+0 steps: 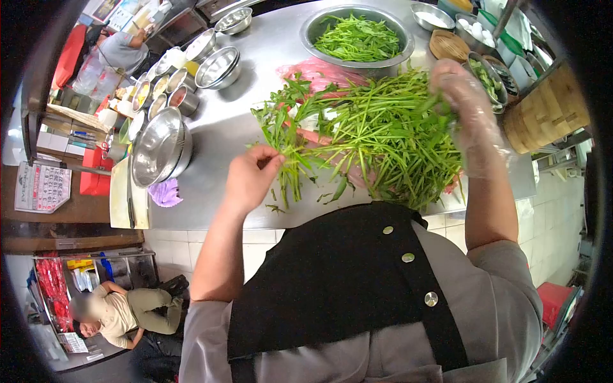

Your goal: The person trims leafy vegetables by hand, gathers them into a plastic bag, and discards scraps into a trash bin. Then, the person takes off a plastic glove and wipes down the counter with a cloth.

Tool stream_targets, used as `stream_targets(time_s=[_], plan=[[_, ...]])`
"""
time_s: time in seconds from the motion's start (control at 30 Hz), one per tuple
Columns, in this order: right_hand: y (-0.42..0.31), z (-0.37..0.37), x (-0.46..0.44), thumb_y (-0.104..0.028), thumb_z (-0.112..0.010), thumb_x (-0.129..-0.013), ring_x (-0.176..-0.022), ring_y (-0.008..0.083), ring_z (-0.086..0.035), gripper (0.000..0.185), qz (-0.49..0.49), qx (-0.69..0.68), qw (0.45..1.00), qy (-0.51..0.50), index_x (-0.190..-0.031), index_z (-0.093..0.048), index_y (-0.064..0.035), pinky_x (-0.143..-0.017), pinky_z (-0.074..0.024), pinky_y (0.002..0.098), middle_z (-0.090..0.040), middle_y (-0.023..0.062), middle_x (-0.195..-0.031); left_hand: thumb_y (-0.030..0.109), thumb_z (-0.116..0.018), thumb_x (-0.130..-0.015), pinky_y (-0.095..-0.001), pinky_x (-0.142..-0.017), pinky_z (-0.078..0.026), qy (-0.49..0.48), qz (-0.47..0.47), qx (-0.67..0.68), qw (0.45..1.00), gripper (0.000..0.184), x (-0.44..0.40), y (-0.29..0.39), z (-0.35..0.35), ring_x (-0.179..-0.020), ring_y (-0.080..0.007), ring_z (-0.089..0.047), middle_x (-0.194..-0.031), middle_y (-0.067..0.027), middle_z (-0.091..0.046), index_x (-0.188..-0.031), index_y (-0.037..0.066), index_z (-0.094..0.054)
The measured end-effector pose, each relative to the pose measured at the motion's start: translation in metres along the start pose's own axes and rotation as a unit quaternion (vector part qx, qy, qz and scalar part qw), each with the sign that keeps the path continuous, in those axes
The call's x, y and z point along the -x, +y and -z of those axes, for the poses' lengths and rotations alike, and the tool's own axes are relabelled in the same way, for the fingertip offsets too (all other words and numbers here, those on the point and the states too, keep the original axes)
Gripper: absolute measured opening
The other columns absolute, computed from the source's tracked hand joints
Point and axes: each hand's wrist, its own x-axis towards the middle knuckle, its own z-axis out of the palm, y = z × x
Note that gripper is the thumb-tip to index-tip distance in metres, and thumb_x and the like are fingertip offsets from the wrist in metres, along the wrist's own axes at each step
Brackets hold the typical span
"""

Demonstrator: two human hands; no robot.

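Observation:
A large heap of water spinach, with long green stems and narrow leaves, lies on the steel table in front of me. My left hand is bare and closed in a pinch at the heap's left side, on the end of a stem. At the right side, my right hand wears a clear plastic glove; its fingers are closed around some leafy greens, partly hidden by the hand itself. Pink plastic shows behind and beneath the heap. Behind it stands a wide metal basin holding cut greens.
Nested steel bowls and small containers line the table's left side, near a cutting board with a knife. A bowl of eggs and bamboo steamers are at right. Another person is at lower left.

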Motion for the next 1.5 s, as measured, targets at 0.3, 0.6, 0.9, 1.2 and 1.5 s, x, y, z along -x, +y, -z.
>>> stream_targets(time_s=[0.3, 0.6, 0.9, 1.2, 1.5], plan=[[-0.033, 0.008, 0.028, -0.028, -0.061, -0.087, -0.08, 0.0139, -0.058, 0.022, -0.012, -0.081, 0.99, 0.112, -0.099, -0.059, -0.0102, -0.075, -0.0501, 0.0274, -0.056, 0.0016, -0.088, 0.022, -0.071, -0.095, -0.0305, -0.09, -0.053, 0.145, -0.368, -0.008, 0.918, 0.036, -0.05, 0.131, 0.012, -0.1, -0.0164, -0.07, -0.105, -0.0117, -0.075, -0.121, -0.002, -0.065], [0.027, 0.092, 0.017, -0.032, -0.062, -0.093, -0.049, 0.0122, -0.039, 0.028, 0.006, -0.108, 0.994, -0.024, -0.086, -0.046, -0.0105, -0.042, -0.0345, 0.0272, -0.036, -0.0003, -0.066, 0.034, -0.064, -0.092, -0.0414, -0.073, -0.054, 0.047, 0.01, -0.225, 0.973, 0.034, -0.064, -0.069, 0.004, -0.076, -0.0366, -0.07, -0.082, -0.021, -0.07, -0.093, 0.001, -0.073], [0.016, 0.009, 0.015, -0.023, -0.059, -0.093, -0.054, 0.0119, -0.04, 0.018, -0.023, -0.066, 0.996, -0.052, -0.091, -0.05, -0.0072, -0.048, -0.0362, 0.0257, -0.04, 0.0, -0.068, 0.03, -0.067, -0.085, -0.0455, -0.079, -0.055, 0.021, 0.067, -0.181, 0.981, 0.029, -0.042, -0.091, -0.044, -0.084, -0.0382, -0.069, -0.089, -0.0191, -0.072, -0.089, 0.003, -0.074], [0.016, 0.011, 0.011, -0.026, -0.058, -0.089, -0.062, 0.0114, -0.044, 0.02, -0.05, -0.011, 0.998, -0.035, -0.088, -0.051, -0.0077, -0.057, -0.0372, 0.0255, -0.044, 0.0005, -0.071, 0.015, -0.066, -0.094, -0.0254, -0.061, -0.048, 0.066, 0.093, 0.151, 0.982, 0.021, -0.011, -0.064, -0.004, -0.066, -0.0096, -0.06, -0.076, -0.0035, -0.067, -0.104, -0.003, -0.071], [0.01, -0.045, 0.016, -0.016, -0.063, -0.093, -0.082, 0.0141, -0.055, 0.011, 0.141, 0.231, 0.947, -0.17, -0.093, -0.06, -0.0054, -0.08, -0.0455, 0.0276, -0.055, 0.001, -0.079, 0.014, -0.07, -0.094, -0.0237, -0.065, -0.048, 0.041, 0.02, 0.086, 0.995, 0.022, 0.014, -0.004, 0.001, -0.07, -0.007, -0.057, -0.079, 0.0004, -0.065, -0.108, -0.004, -0.071]])
